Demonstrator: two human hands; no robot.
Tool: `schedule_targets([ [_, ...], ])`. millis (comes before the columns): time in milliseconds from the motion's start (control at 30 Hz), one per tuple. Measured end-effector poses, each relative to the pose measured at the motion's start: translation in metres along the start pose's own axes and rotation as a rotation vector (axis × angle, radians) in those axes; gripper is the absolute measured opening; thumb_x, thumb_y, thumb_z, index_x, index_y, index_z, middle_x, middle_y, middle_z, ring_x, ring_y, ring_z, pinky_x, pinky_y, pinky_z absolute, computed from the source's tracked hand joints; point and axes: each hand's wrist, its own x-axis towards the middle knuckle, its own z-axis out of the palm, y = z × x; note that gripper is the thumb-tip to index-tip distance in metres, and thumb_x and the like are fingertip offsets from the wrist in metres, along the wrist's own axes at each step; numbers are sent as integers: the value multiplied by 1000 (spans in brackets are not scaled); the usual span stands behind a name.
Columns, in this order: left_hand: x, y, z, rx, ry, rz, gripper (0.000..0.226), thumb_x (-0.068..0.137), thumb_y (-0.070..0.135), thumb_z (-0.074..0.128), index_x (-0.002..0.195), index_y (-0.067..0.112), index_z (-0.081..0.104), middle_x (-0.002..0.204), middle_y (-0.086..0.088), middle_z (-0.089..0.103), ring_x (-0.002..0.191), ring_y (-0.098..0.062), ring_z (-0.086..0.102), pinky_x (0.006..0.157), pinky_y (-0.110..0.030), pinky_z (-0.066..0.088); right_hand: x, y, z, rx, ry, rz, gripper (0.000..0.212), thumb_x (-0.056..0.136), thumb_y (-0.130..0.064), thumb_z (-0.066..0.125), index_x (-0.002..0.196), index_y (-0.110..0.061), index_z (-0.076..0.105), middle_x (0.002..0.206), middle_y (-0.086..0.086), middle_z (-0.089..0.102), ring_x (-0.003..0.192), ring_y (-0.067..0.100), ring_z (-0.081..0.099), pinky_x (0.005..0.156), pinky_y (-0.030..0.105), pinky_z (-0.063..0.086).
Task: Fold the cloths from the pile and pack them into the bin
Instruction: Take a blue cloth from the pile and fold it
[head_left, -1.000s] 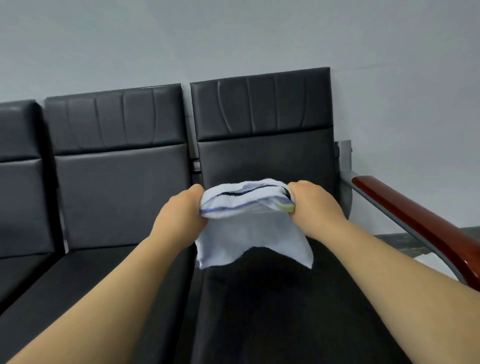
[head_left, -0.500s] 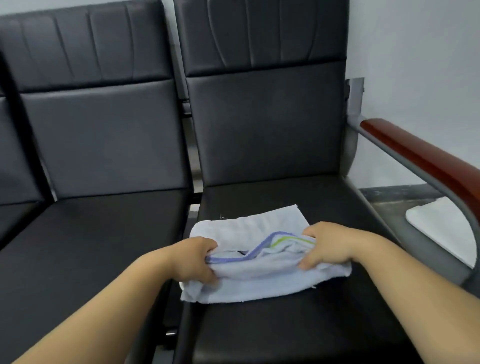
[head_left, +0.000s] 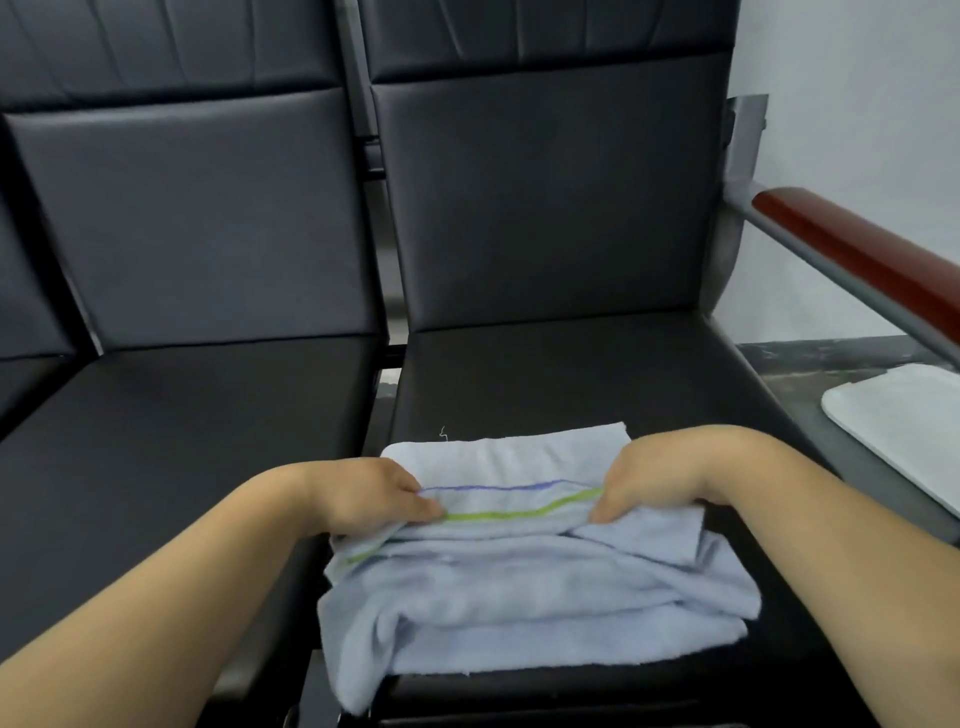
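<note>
At the far left, a neighbouring black seat is standing beside the one being used as a work surface. Moving inward, the left hand is reaching over the gap between the two seats and pinching the left end of the striped fold between thumb and fingertips.

The cloth is lying on the right-hand seat, partly folded, with its near left corner drooping over the seat's front edge. It is sagging and wrinkling wherever nothing is supporting it, so it is likely behaving as a light, limp towel with no stiffness of its own. The napped surface is probably giving plenty of friction and is unlikely to be slipping from the fingers. Nothing about it is looking fragile. The layers near the front are bunching unevenly, which suggests loose plies are going to shift unless they are being held together. The sensible places to take it are the two ends of a folded edge, gripping through all layers at once.

Further right, the right hand is curling its fingers over the other end of that striped fold and clamping it, so both hands are stretching the edge fairly straight. Beyond it, a red-brown armrest is running along the chair's side, and a white flat object is showing beneath it; whether that belongs to the bin I cannot tell.
</note>
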Motion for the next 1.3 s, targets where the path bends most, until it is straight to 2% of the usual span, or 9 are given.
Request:
schedule_targets([
  [100,-2,-3,-2,2,54,7,43,91,51,64,70,19,45,71,-1,44,65,-16,42,64,-28,39,-3,4,-7,4,36,-50,35,76,-57,82,87,-25,73,96,-6,72,91,17,68,77,30,53],
  [333,3,-4,-11,-16,325,69,50,90,60,63,87,10,62,69,7,56,64,-10,52,63,-23,45,6,7,-12,194,290,-66,70,77,-78,70,102,-12,72,87,-1,64,78,16,54,72,33,44],
  [433,4,-11,-16,-206,301,82,51,95,60,57,81,12,61,72,6,54,69,-13,51,73,-31,47,6,6,-13,221,235,-38,79,80,-88,53,105,-17,76,102,1,73,91,15,63,92,34,53],
  [500,0,-14,-19,-233,244,48,41,98,52,57,70,21,55,69,5,48,65,-15,44,67,-31,41,6,7,-13,201,179,2,72,78,-90,52,104,-28,79,110,-4,74,102,16,67,103,38,52],
  [567,-1,-18,-21,-207,203,2,40,99,47,58,65,26,55,66,6,46,62,-14,43,63,-28,38,5,7,-13,166,140,-1,55,85,-77,60,94,-26,79,102,-8,73,97,14,67,98,33,53],
  [667,4,-19,-17,-76,299,-34,40,100,44,56,68,22,48,64,6,43,60,-13,41,60,-28,36,6,3,-13,135,184,-47,42,95,-45,67,77,-8,62,77,-2,55,75,16,50,71,31,43],
  [833,19,-21,-14,-4,478,-66,41,99,38,59,66,16,45,59,3,43,57,-16,41,56,-29,34,20,1,-14,276,377,12,27,89,-14,66,95,12,65,86,6,43,82,21,37,72,32,30],
  [1033,27,-23,-15,47,567,-106,34,97,32,59,71,11,53,62,0,52,60,-19,46,57,-30,36,27,7,-15,304,480,64,37,87,-17,63,116,5,68,83,5,52,77,22,44,68,34,36],
  [1300,36,-18,-10,59,530,-16,20,90,36,63,78,20,61,73,2,66,66,-17,58,65,-33,49,33,5,-9,305,572,11,26,83,-17,60,98,1,71,77,9,61,69,20,47,61,35,39],
])
